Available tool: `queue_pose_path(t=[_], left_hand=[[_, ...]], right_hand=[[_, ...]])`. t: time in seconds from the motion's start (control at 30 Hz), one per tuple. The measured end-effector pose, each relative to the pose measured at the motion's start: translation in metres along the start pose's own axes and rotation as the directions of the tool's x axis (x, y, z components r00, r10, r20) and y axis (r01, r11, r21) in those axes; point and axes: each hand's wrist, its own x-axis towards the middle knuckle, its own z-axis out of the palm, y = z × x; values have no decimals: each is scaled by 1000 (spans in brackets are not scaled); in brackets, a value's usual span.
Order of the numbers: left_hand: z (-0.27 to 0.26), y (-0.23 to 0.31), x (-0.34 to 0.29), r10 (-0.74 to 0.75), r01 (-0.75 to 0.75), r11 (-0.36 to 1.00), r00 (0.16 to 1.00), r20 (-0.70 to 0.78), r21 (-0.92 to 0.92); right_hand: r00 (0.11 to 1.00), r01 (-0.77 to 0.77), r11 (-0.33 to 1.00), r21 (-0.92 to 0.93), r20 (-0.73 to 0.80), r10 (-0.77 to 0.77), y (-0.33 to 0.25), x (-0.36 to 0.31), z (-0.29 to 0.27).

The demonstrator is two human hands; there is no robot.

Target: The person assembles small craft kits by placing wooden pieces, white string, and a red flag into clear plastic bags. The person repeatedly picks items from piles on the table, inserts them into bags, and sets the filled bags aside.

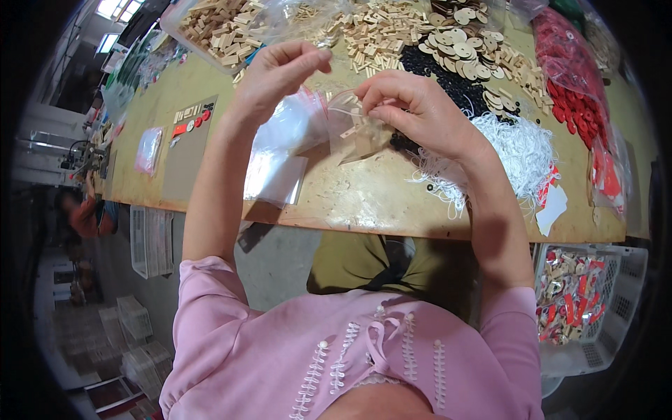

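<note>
My right hand [423, 112] pinches the top edge of a clear zip bag [341, 143] and holds it up over the table. Several small wooden pieces [364, 140] show through the plastic. My left hand [283, 73] is raised to the left of the bag, apart from it, thumb and fingertips pressed together near the wooden pieces at the back. What it holds, if anything, is too small to make out. Below the left hand lies a stack of flat clear zip bags [276, 171]. A heap of white string [514, 157] lies beside my right wrist.
Loose wooden blocks [381, 35], wooden discs [458, 45] and small black parts [448, 80] are heaped at the back. Red parts [577, 112] lie at the right. A sample board [189, 150] sits at the left. Below the table's right edge stands a crate [619, 280] of filled bags.
</note>
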Motion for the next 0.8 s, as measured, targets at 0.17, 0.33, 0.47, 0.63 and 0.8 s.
queue_pose_path(t=[0.17, 0.33, 0.47, 0.63, 0.8], left_hand=[[6, -43, 27, -13, 13, 1000, 1000, -14, 1], [75, -59, 52, 4, -40, 991, 960, 281, 125], [126, -39, 65, 186, -386, 769, 897, 400, 509], [144, -58, 92, 291, -556, 671, 806, 515, 491], [137, -60, 89, 229, -414, 787, 884, 407, 457]], right_hand=[[999, 40, 989, 142, 0, -40, -19, -2, 4], [893, 20, 950, 312, 422, -157, -42, -11, 12], [851, -86, 962, 260, 521, -65, -42, -15, 12], [878, -48, 976, 214, 475, -61, -39, -14, 12], [895, -105, 973, 207, 447, 1, -38, -14, 11]])
